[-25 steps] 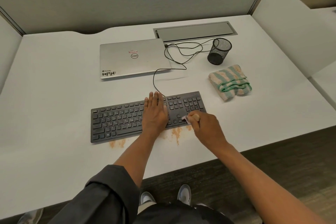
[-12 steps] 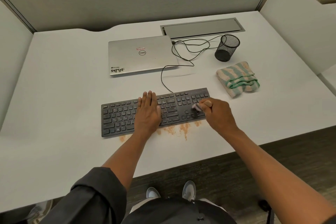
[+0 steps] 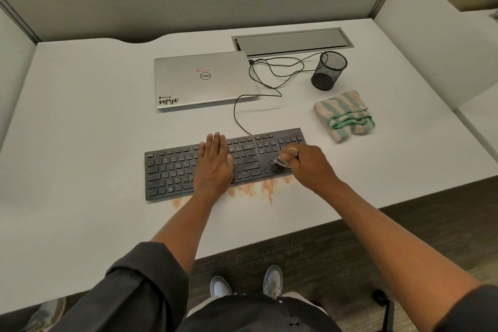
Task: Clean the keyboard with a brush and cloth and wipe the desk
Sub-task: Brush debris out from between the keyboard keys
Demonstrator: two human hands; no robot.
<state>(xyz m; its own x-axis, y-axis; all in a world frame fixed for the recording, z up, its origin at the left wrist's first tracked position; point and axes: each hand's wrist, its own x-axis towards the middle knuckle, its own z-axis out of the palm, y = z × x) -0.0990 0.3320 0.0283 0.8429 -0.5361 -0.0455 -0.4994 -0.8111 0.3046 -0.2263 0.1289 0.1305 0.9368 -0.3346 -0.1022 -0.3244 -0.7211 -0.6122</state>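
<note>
A black keyboard (image 3: 172, 170) lies on the white desk (image 3: 80, 121). My left hand (image 3: 214, 163) rests flat on its middle keys, fingers straight. My right hand (image 3: 310, 167) grips a small brush (image 3: 281, 162) with a wooden handle, its bristles down on the keys at the keyboard's right end. Orange-brown crumbs (image 3: 256, 190) are strewn on the desk along the keyboard's near edge. A folded green-and-beige striped cloth (image 3: 343, 114) lies to the right, behind the keyboard.
A closed silver laptop (image 3: 204, 81) sits behind the keyboard, with a black cable (image 3: 269, 81) looping beside it. A black mesh pen cup (image 3: 328, 70) stands near a grey cable hatch (image 3: 292, 42). Partition walls enclose the desk on three sides.
My right hand with the brush has moved along the keys toward the keyboard's right end. My left hand stays flat on the keyboard. The camera view has shifted slightly.
</note>
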